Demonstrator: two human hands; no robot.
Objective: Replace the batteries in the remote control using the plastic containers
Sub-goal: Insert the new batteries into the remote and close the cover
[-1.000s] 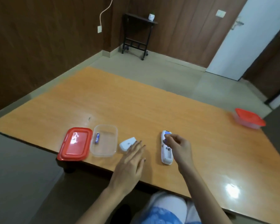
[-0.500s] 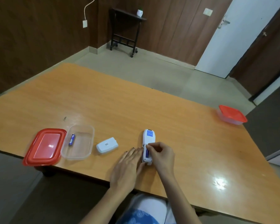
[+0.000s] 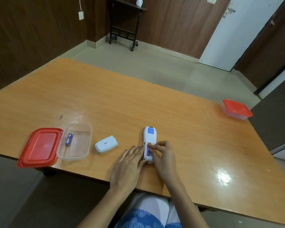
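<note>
The white remote control (image 3: 148, 135) lies face down near the table's front edge, its battery compartment uncovered. A blue battery (image 3: 147, 150) sits in the compartment's left slot. My right hand (image 3: 163, 155) pinches at the top of that battery with thumb and forefinger and hides the right slot. My left hand (image 3: 128, 165) lies flat on the table, fingertips against the remote's left side. The white battery cover (image 3: 106, 144) lies loose to the left. Further left, a clear plastic container (image 3: 82, 153) holds one blue battery (image 3: 69, 139); its red lid (image 3: 39, 147) rests beside it.
A second clear container with a red lid (image 3: 237, 109) on it stands at the table's far right edge. The orange wooden table (image 3: 122, 104) stretches away in front. A black side table (image 3: 123, 22) stands against the back wall.
My right hand moved from the remote's far end to the battery compartment at its near end. My left hand slid right until its fingertips met the remote's side.
</note>
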